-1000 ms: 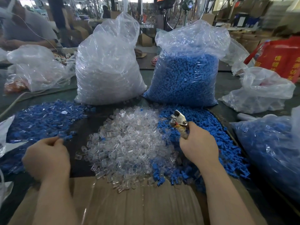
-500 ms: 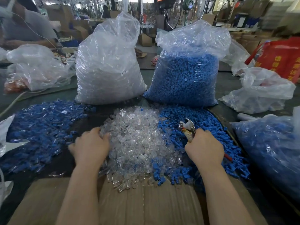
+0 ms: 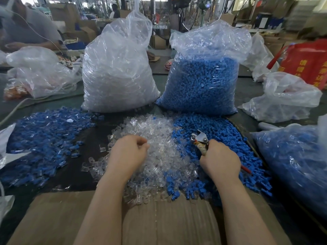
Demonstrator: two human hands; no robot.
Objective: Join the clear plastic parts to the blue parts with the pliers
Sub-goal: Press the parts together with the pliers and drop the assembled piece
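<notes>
Factory table point(image 3: 247, 89) lying under heaps of parts, me working at frame centre.
I'm curling my left hand point(image 3: 128, 152) into the clear plastic parts point(image 3: 159, 138), contents unclear; my right hand point(image 3: 220, 160) is gripping the pliers point(image 3: 200, 138) over the blue parts point(image 3: 221, 131) at centre right.

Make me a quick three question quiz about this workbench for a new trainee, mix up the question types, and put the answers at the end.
1. True or false: the right hand holds the pliers over the loose blue parts.
2. Which pile is the left hand reaching into?
A. the pile of clear plastic parts
B. the pile of joined blue and clear parts
C. the red bag
3. Fill in: the tall bag of blue parts stands to the ____ of the tall bag of clear parts.

Key: 1 true; 2 A; 3 right.
</notes>
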